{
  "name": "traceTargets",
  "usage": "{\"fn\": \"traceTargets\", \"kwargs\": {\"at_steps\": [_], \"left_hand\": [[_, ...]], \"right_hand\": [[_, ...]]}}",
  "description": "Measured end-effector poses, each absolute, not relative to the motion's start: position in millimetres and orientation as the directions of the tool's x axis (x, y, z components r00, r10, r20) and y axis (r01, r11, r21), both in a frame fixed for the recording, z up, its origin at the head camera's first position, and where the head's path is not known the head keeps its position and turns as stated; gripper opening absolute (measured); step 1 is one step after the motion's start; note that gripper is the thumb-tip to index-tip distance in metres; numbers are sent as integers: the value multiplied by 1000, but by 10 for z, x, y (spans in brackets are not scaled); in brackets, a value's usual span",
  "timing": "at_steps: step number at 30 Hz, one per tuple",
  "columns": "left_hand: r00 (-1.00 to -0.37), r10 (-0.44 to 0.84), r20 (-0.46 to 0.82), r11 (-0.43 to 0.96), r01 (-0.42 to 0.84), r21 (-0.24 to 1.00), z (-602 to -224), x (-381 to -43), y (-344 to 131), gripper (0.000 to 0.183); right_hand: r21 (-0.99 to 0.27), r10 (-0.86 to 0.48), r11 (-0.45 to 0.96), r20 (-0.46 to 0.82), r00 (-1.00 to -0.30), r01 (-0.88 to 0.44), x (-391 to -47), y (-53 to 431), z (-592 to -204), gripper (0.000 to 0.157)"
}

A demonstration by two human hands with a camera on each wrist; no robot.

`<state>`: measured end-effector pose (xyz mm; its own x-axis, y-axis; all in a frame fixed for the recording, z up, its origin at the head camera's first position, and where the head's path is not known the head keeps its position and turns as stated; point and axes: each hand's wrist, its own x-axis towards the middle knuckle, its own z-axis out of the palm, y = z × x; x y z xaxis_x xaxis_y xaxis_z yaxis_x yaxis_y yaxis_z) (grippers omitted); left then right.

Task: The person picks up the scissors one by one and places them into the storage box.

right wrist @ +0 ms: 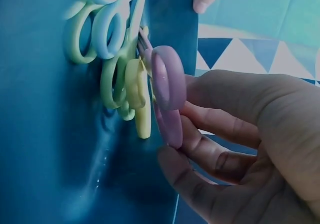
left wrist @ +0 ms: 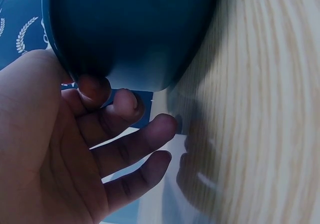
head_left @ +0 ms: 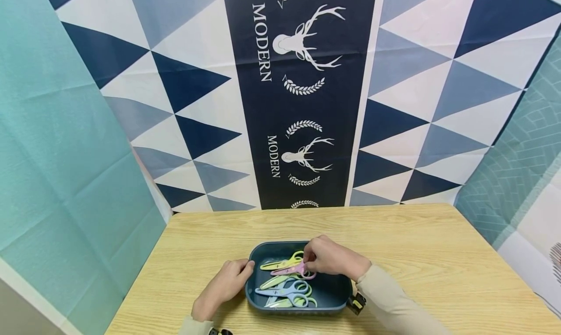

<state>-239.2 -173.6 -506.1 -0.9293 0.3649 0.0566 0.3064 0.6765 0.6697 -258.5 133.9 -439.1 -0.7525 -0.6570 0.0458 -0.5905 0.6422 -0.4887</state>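
Note:
My right hand [head_left: 326, 256] pinches the handle of the pink scissors [head_left: 287, 269] inside a dark teal tray [head_left: 330, 288]. Up close in the right wrist view, my thumb and fingers are at the pink handle loops [right wrist: 171, 78]. Around it in the tray lie yellow scissors [head_left: 273, 265], light green scissors [head_left: 272, 282] and light blue scissors [head_left: 284, 290], partly overlapping. My left hand [head_left: 228, 279] holds the tray's left rim, thumb and forefinger at the edge. The other left fingers stand loosely bent beside the outer wall in the left wrist view.
The tray stands on a wood-grain table [head_left: 407, 247]. Behind the table hangs a patterned cloth [head_left: 302, 106] with triangles and deer heads. A teal sheet [head_left: 65, 179] borders the left side, and another patterned sheet [head_left: 521, 155] the right.

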Motion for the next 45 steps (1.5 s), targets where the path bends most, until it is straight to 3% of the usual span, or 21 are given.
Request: {"fn": "traceTargets", "kwargs": {"at_steps": [26,36,45], "left_hand": [[-929,366,57,683,310,661,-5060,-2340,-1735,44],[-947,313,71,717,284,636,-5071,-2319,-1824,56],[-956,250,152,732,289,617,-5034,-2347,-1913,29]], "right_hand": [[-506,-680,634,-4,-733,-585,-2597,1193,-4340,4],[-487,-673,651,-15,-739,-583,-2567,1320,-4299,27],[-501,-638,645,61,-767,-576,-2578,1629,-4253,30]]}}
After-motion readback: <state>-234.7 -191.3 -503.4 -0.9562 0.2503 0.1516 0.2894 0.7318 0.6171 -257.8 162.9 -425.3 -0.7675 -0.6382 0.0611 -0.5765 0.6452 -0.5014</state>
